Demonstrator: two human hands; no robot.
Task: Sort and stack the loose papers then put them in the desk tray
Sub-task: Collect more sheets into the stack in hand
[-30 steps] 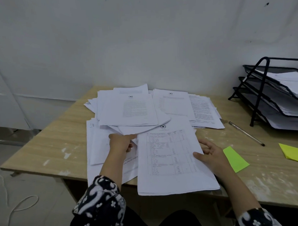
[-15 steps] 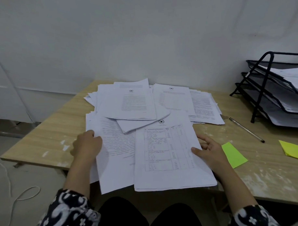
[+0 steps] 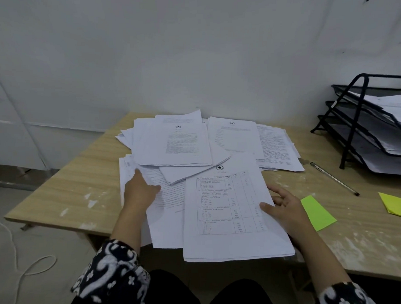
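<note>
Loose white papers lie spread over the wooden desk (image 3: 66, 179). One pile (image 3: 176, 143) sits at the back, another (image 3: 276, 147) to its right. A stack topped by a printed table (image 3: 222, 210) overhangs the front edge. My right hand (image 3: 285, 208) holds that stack at its right edge, thumb on top. My left hand (image 3: 139, 192) rests flat on a sheet of text (image 3: 169, 198) to the left, fingertips at the edge of the back pile. The black mesh desk tray (image 3: 353, 123) stands at the far right with papers on its tiers.
A pen (image 3: 334, 179) lies between the papers and the tray. A green sticky note (image 3: 317, 212) is beside my right hand, a yellow one (image 3: 399, 205) further right. A white wall backs the desk. A cord (image 3: 17, 260) loops on the floor at left.
My left hand moved from the left edge of the text sheet forward and right onto it. My right hand stayed on the table-printed stack.
</note>
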